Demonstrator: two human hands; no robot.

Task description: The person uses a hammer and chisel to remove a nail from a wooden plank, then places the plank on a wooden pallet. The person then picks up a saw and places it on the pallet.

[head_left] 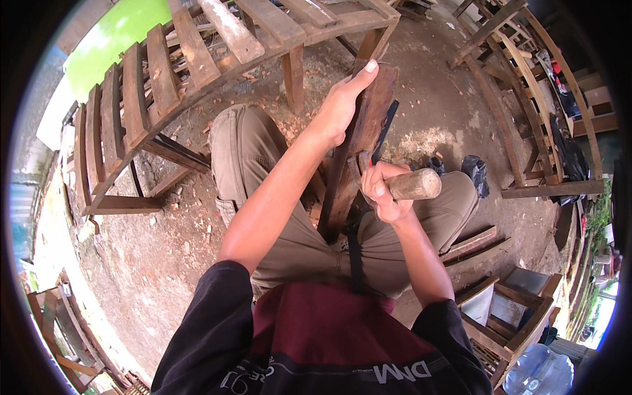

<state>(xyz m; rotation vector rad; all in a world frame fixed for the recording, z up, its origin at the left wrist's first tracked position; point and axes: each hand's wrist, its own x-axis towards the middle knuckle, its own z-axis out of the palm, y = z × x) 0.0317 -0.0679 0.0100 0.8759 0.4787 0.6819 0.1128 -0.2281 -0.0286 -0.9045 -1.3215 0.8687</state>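
Between my knees a dark brown wooden plank (359,148) stands at a slant, its lower end near my lap. My left hand (343,108) grips its upper left edge, thumb stretched along the top; the fingers behind are mostly hidden. My right hand (387,191) is wrapped round a tool with a thick, round wooden handle (416,185), whose butt points right. The tool's dark metal head (359,166) is against or just in front of the plank; I cannot tell its exact kind. Behind the plank shows a long dark strip (385,131) with a red spot.
A slatted wooden bench frame (178,99) arches across the left and far side. Another wooden frame (513,105) stands at right. Wood chips litter the dirt floor (164,257). Black plastic (474,172), loose slats (471,243), a wooden crate (503,316) and a clear water jug (540,368) lie right.
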